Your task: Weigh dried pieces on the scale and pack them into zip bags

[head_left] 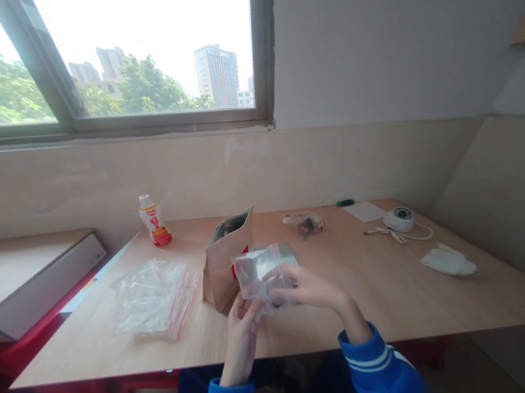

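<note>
Both my hands hold a small clear zip bag (264, 269) with a red seal strip above the near edge of the wooden table (386, 296). My left hand (240, 336) grips its lower left corner with closed fingers. My right hand (303, 287) pinches its lower right side. Just behind the bag stands an open brown paper pouch (224, 267) with dark contents showing at its mouth. Both my sleeves are blue with white stripes.
A pile of clear zip bags (153, 297) lies to the left. A small white and red bottle (155, 221) stands at the back. Dried pieces (305, 223), a green pen (345, 203), paper, a round white device with cable (400, 219) and white cloth (446, 260) lie to the right.
</note>
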A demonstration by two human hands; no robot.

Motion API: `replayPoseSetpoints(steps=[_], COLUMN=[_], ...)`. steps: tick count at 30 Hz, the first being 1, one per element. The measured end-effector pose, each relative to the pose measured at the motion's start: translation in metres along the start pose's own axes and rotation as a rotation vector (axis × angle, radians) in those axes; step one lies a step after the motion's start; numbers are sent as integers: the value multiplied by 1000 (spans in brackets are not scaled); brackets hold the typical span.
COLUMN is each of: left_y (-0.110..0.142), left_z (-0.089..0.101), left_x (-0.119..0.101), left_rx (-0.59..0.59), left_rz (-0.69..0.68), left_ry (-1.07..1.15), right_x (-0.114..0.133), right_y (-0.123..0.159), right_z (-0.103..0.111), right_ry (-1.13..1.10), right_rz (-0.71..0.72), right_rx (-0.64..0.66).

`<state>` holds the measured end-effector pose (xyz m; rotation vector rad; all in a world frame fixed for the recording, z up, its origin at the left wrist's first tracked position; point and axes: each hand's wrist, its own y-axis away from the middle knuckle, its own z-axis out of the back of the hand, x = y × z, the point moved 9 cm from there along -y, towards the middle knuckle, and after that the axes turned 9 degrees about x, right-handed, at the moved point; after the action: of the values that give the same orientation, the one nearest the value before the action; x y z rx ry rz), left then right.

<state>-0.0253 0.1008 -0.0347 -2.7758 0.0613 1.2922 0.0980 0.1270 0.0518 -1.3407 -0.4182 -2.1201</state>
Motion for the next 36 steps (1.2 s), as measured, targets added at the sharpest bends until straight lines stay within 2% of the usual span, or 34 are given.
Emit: replayPoseSetpoints(steps=[4, 7, 10, 14, 17, 19, 21, 23, 25, 29, 33, 34, 36], left_y=[3, 4, 4, 0, -1, 0, 3, 5, 7, 5, 4, 4, 4], left_z=[0, 2, 8, 14, 16, 16, 15, 15, 16, 20, 15, 13, 6], left_x=[-7, -9, -10, -7, -5, -6, -10, -14, -19, -21, -16, -15, -16], left_rx=[-18, -38, -60, -67, -62, -53, -45, -44, -48, -54, -15, 1, 33], left_rz=[-16, -15, -14, 9, 20, 21, 17, 7, 2, 8, 27, 36, 46], left_ry=[-23, -24, -12, 1, 4, -6, -24, -47, -68, -71, -81, -92, -116], right_x=[1, 1, 16, 54, 84, 98, 103, 100, 90, 53, 17, 10, 0], right_y=[-3, -5, -3, -6, -23, -42, -62, -71, -65, -36, -30, -29, -25], right_z=[-11, -1, 27, 66, 75, 71, 60, 49, 43, 39, 29, 32, 44], right_ry=[-64, -32, 30, -13, -9, 26, 89, 153, 163, 68, -91, -148, -241], right_rz=[7, 14, 88, 271, 403, 441, 433, 405, 362, 226, 113, 100, 96], right_rx=[38, -2, -160, -463, -620, -620, -536, -448, -434, -489, -373, -394, -522])
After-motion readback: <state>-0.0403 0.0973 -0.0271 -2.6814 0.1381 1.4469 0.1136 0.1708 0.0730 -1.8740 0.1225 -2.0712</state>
